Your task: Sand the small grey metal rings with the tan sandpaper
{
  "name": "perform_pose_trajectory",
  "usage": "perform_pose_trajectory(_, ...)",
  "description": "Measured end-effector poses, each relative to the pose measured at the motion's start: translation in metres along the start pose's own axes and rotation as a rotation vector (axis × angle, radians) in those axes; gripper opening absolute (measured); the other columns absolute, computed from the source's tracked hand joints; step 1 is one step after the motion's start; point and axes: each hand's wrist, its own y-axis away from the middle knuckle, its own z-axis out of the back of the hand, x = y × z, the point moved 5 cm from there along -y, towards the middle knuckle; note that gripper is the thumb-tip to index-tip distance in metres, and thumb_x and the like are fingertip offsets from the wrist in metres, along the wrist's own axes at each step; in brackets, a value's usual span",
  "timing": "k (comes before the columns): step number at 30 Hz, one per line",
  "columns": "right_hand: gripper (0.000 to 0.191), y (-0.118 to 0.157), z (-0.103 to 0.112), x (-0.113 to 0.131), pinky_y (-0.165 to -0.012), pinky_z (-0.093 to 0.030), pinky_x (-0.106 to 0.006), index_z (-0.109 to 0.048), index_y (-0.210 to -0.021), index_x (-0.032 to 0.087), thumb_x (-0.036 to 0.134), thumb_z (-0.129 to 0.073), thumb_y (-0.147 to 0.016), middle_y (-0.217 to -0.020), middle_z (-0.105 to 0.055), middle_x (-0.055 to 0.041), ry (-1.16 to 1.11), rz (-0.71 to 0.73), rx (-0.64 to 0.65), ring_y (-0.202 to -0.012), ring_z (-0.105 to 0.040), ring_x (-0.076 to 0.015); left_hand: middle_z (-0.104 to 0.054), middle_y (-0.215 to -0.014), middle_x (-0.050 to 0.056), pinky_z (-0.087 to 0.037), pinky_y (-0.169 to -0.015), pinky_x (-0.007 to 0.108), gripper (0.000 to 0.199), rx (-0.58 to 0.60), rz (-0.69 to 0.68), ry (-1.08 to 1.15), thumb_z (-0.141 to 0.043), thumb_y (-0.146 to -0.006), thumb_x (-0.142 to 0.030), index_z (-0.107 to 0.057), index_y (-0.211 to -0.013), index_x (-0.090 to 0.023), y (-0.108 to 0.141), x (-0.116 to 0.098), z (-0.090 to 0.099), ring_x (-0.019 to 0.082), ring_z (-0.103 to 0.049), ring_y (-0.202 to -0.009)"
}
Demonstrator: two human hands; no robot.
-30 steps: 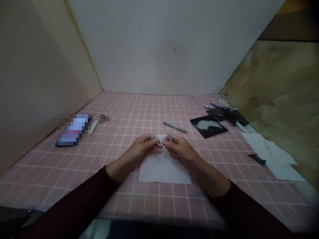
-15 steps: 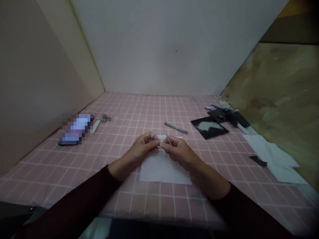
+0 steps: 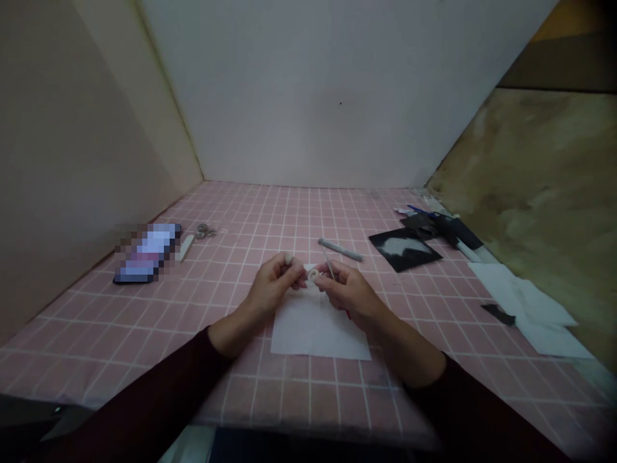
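Holding, in right hand [image 3: 348, 287], pale ring [image 3: 313, 276] now less covered, left hand [image 3: 273, 279] grip unclear

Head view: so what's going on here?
A person's right hand pinches a small pale ring and also holds a thin tool. The left hand is close beside the ring; whether it touches is unclear. Both hands are over a white sheet, and a grey stick lies beyond.
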Motion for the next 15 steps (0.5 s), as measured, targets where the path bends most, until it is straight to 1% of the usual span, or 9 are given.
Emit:
perform_pose_trajectory(2,0.034,0.000,0.002,0.001,-0.039,-0.018,-0.023,-0.061,-0.100,0.019,0.042,-0.074,-0.079,-0.072,-0.056,0.0039,-0.006,0.006,0.004,-0.042,-0.028,-0.0038,-0.067,-0.084,0.002,-0.049,-0.069,0.023,0.021,-0.019,-0.066,0.013,-0.067,-0.090,-0.035,-0.062,-0.084,-0.016,0.003,-0.010,0.000,0.009,-0.059,-0.068)
perform_pose_trajectory(4,0.031,0.000,0.003,0.001,-0.039,-0.018,-0.023,-0.061,-0.100,0.019,0.043,-0.073,-0.082,-0.074,-0.059,0.0026,0.008,0.016,0.019,-0.043,-0.028,-0.0038,-0.067,-0.088,0.002,-0.051,-0.075,0.026,0.019,0.023,-0.097,0.026,-0.066,-0.091,-0.035,-0.062,-0.088,-0.017,0.005,-0.016,-0.002,0.011,-0.061,-0.075)
perform_pose_trajectory(5,0.030,0.000,0.003,0.002,-0.039,-0.018,-0.023,-0.062,-0.099,0.019,0.042,-0.072,-0.083,-0.073,-0.059,0.0025,0.019,0.022,0.027,-0.043,-0.028,-0.0039,-0.067,-0.089,0.002,-0.051,-0.078,0.027,0.018,0.038,-0.113,0.020,-0.066,-0.091,-0.035,-0.062,-0.089,-0.017,0.006,-0.019,-0.003,0.012,-0.062,-0.079)
perform_pose_trajectory(7,0.026,0.000,0.002,0.002,-0.040,-0.018,-0.023,-0.063,-0.095,0.019,0.042,-0.071,-0.085,-0.070,-0.057,0.0033,0.048,0.033,0.041,-0.043,-0.027,-0.0039,-0.066,-0.093,0.003,-0.051,-0.084,0.028,0.017,0.030,-0.146,0.006,-0.066,-0.092,-0.035,-0.062,-0.092,-0.018,0.008,-0.022,-0.001,0.015,-0.064,-0.088)
perform_pose_trajectory(9,0.026,0.001,0.002,0.002,-0.040,-0.018,-0.024,-0.064,-0.091,0.018,0.043,-0.070,-0.086,-0.069,-0.056,0.0033,0.082,0.031,0.052,-0.043,-0.026,-0.0041,-0.065,-0.097,0.003,-0.051,-0.087,0.030,0.019,0.023,-0.154,0.004,-0.064,-0.092,-0.038,-0.062,-0.096,-0.019,0.008,-0.023,0.000,0.016,-0.064,-0.092)
perform_pose_trajectory(10,0.027,0.001,0.001,0.002,-0.040,-0.018,-0.024,-0.064,-0.091,0.018,0.044,-0.069,-0.086,-0.070,-0.058,0.0025,0.093,0.025,0.057,-0.043,-0.026,-0.0042,-0.064,-0.098,0.003,-0.051,-0.087,0.031,0.021,0.040,-0.151,0.003,-0.063,-0.092,-0.040,-0.062,-0.097,-0.019,0.009,-0.023,0.000,0.017,-0.064,-0.092)
perform_pose_trajectory(12,0.028,0.002,0.001,0.002,-0.040,-0.018,-0.024,-0.063,-0.093,0.019,0.045,-0.069,-0.086,-0.076,-0.062,0.0009,0.106,0.011,0.065,-0.044,-0.027,-0.0047,-0.063,-0.094,0.004,-0.051,-0.088,0.033,0.025,0.119,-0.144,-0.009,-0.062,-0.093,-0.043,-0.063,-0.095,-0.018,0.009,-0.023,-0.002,0.018,-0.063,-0.090)
perform_pose_trajectory(15,0.029,0.003,0.000,0.003,-0.041,-0.021,-0.023,-0.063,-0.094,0.019,0.046,-0.070,-0.086,-0.075,-0.058,0.0016,0.126,0.014,0.062,-0.047,-0.030,-0.0058,-0.061,-0.086,0.005,-0.048,-0.087,0.034,0.031,0.231,-0.153,-0.059,-0.059,-0.094,-0.047,-0.064,-0.088,-0.017,0.011,-0.023,-0.007,0.019,-0.060,-0.086)
